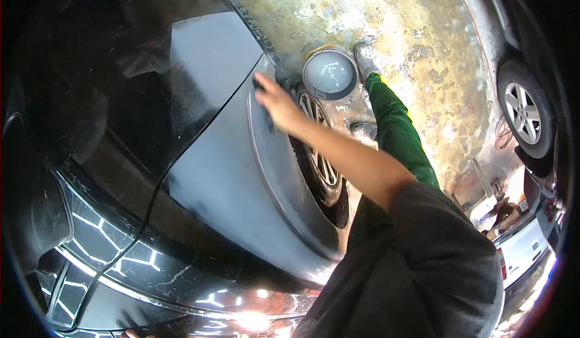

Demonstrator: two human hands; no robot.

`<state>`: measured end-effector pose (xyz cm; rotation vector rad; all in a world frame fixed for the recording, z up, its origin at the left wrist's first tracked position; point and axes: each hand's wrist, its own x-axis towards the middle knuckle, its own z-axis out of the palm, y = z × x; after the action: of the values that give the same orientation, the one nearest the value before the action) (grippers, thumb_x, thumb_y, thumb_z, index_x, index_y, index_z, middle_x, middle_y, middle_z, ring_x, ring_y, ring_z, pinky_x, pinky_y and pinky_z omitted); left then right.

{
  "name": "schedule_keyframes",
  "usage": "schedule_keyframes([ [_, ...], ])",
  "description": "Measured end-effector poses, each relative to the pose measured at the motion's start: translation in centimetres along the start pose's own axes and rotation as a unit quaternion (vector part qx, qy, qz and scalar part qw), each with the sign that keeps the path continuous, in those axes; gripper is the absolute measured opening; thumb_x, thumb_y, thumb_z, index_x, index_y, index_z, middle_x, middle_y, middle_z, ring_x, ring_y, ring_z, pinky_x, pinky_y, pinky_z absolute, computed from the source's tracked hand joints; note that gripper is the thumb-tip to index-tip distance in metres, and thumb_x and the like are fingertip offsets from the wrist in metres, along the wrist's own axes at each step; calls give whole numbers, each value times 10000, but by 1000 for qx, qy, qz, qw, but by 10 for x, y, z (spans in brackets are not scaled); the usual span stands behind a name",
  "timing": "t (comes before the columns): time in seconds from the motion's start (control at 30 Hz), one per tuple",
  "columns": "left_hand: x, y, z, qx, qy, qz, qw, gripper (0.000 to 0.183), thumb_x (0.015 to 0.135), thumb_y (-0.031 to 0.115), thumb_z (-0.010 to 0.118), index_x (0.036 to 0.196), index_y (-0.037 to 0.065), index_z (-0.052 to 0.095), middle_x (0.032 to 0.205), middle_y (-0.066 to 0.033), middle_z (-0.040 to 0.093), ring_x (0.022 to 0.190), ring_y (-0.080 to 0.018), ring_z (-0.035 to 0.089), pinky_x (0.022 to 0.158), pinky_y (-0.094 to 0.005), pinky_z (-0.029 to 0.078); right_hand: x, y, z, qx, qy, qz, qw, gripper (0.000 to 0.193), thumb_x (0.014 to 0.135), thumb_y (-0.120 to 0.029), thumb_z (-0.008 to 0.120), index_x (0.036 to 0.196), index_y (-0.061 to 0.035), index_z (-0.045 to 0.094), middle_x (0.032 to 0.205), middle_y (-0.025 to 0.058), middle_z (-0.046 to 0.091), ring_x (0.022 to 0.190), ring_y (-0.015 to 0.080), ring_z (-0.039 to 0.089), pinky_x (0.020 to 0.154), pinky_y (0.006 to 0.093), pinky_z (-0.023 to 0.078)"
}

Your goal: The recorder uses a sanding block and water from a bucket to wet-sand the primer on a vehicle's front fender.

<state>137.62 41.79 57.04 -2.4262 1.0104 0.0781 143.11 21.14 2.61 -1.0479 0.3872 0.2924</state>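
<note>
Stained, glossy concrete floor (441, 54) flanks the matte-grey, curved metal car panel (220, 157), whose upper wheel-arch end lies beneath the right hand (279, 103); its fingers bend, their grip unclear. Left hand (131, 334) fingertips barely show at the lower edge; I cannot tell their hold.

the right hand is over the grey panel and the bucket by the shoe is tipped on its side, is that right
One thing is off: the bucket is upright, not tipped, its mouth facing up, as the head view shows. The right hand is over the grey panel, and the bucket is by the shoe.
</note>
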Motion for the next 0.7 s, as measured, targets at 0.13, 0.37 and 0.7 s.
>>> schedule_keyframes([
  [0.13, -17, -4, 4, 6, -3, -8, 1000, 770, 1014, 634, 357, 1570, 102, 369, 1558, -311, 390, 1371, -534, 457, 1155, -709, 251, -1, 1, 14, -87, -12, 12, 996, 644, 1070, -328, 477, 1567, 37, 292, 1648, 239, 274, 1550, 313, 225, 1263, 401, 179],
  [0.37, -33, -15, 1, 17, -2, -8, 1000, 785, 1008, 620, 349, 1553, 57, 388, 1531, -352, 395, 1414, -548, 389, 1141, -726, 256, -104, -34, 22, -178, -90, -52, 979, 637, 1073, -308, 467, 1596, -12, 256, 1664, 247, 198, 1552, 355, 201, 1260, 467, 181],
  [0.7, -34, -13, 3, 20, -2, -13, 1000, 808, 993, 637, 366, 1544, 47, 405, 1543, -355, 379, 1427, -559, 363, 1142, -712, 260, -194, -53, 36, -170, -82, -37, 981, 647, 1048, -253, 525, 1588, -5, 268, 1647, 244, 243, 1556, 344, 189, 1262, 451, 175],
])
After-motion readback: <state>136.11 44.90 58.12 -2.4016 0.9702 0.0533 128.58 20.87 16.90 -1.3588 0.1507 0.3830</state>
